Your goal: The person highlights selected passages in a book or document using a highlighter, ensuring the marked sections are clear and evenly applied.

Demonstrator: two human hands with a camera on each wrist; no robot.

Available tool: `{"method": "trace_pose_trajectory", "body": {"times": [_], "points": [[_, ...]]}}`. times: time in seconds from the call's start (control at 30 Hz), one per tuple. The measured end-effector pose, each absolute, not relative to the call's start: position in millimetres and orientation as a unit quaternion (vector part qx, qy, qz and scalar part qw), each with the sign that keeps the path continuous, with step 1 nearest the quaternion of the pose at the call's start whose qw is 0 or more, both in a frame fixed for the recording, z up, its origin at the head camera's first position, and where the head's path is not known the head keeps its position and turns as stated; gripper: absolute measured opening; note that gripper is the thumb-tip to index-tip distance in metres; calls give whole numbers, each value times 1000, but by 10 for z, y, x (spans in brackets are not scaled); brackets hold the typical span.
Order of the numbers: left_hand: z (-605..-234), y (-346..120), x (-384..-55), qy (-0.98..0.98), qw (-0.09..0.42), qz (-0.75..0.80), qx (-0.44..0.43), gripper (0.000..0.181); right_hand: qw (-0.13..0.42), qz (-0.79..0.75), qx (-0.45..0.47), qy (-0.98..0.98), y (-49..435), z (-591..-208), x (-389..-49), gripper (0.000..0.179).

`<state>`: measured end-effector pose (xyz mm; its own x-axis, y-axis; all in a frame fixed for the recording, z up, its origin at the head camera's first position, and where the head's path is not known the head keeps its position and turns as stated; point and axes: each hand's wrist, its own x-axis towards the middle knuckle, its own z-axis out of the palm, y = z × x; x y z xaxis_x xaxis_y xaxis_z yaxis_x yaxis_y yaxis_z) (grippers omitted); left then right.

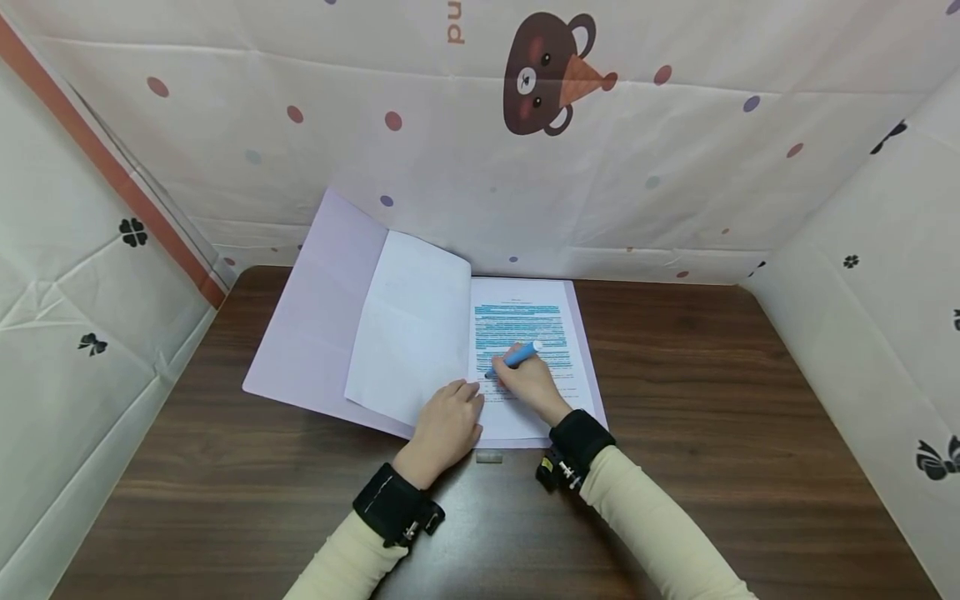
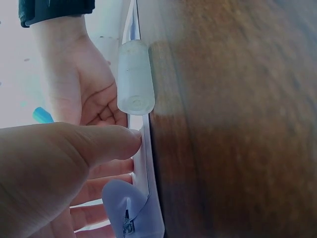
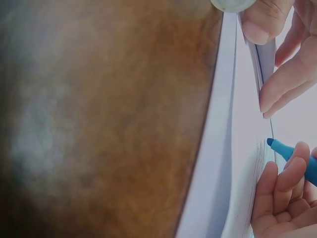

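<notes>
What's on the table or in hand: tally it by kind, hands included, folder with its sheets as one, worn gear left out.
Hands: 2 (left hand, right hand)
Lavender folder: 1
Blue marker: 1
Small pale cylinder: 1
Total: 5

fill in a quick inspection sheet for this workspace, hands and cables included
surface: dark wood-grain table, sheen at the near side
job's things: lilac folder lying open; turned white page on its left; printed page on its right, upper lines marked blue, lowest ones unmarked; blue marker uncapped
clutter: small pale cylinder by the folder's near edge
hands: left hand rests on the pages; right hand grips the marker, tip at the text; black wrist bands on both
cables: nothing seen
surroundings: white printed sheets, with dots and a bear
</notes>
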<state>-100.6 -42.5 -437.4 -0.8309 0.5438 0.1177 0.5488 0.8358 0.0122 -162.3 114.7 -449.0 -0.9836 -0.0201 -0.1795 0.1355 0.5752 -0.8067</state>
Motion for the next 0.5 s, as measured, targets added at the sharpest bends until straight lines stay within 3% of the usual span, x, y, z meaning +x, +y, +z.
{"method": "trace_pose_trajectory", "body": {"times": [0.5], "points": [[-4377, -428, -1008, -954, 63, -27, -291, 38, 53, -389, -14, 920, 1100, -4489, -1626, 26]]}}
